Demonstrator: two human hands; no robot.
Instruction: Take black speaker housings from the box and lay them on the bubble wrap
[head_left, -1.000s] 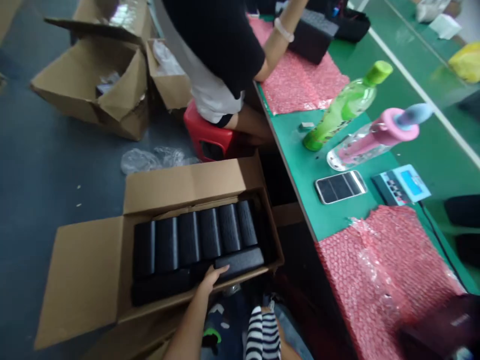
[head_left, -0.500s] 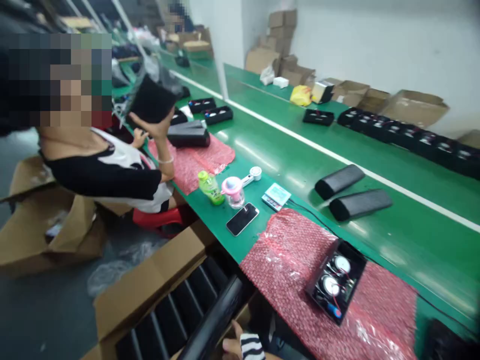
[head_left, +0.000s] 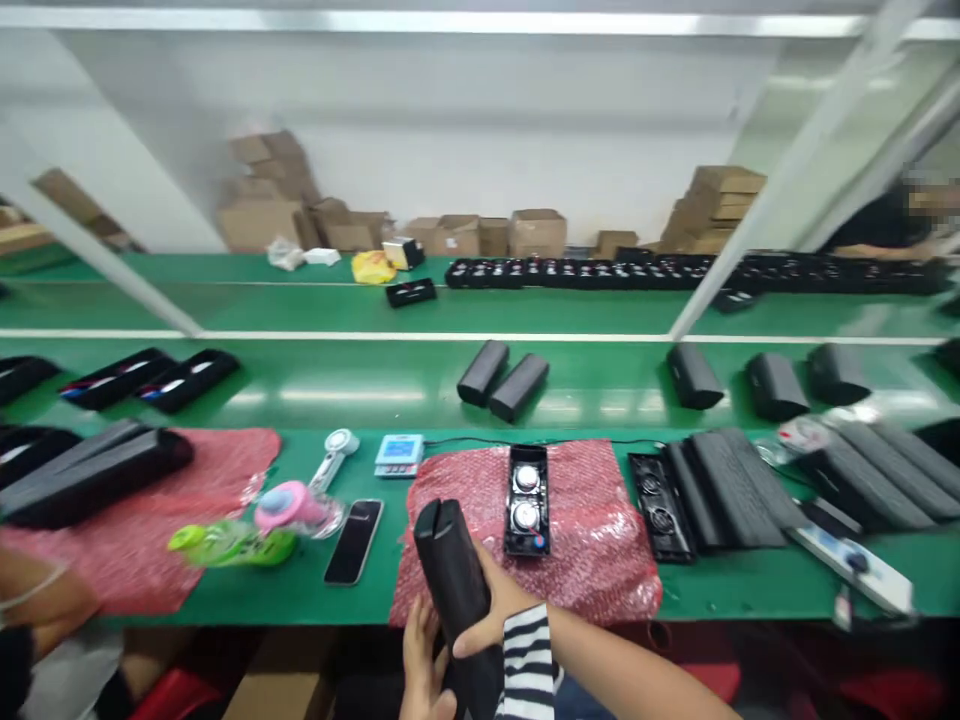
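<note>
A long black speaker shell (head_left: 450, 570) stands tilted at the bottom centre, held in both my hands. My right hand (head_left: 491, 605), with a striped cuff at the wrist, wraps round the shell's right side. My left hand (head_left: 421, 660) grips it lower down on the left. The shell is over the near edge of a red bubble-wrap sheet (head_left: 600, 540) on the green bench (head_left: 300, 600). An open black speaker unit (head_left: 525, 500) with two round drivers lies on that sheet, just beyond my hands.
A phone (head_left: 354, 540), a green bottle (head_left: 232, 545), a pink bottle (head_left: 296, 508) and a small blue device (head_left: 399, 455) lie left of the sheet. Black shells (head_left: 502, 380) sit on the conveyor, more (head_left: 735, 490) at right. A co-worker's arm (head_left: 37, 600) shows at far left.
My view has swung from the floor carton up to the bench. The black shell taken from the carton is now raised over the bench edge, with both hands on it.
</note>
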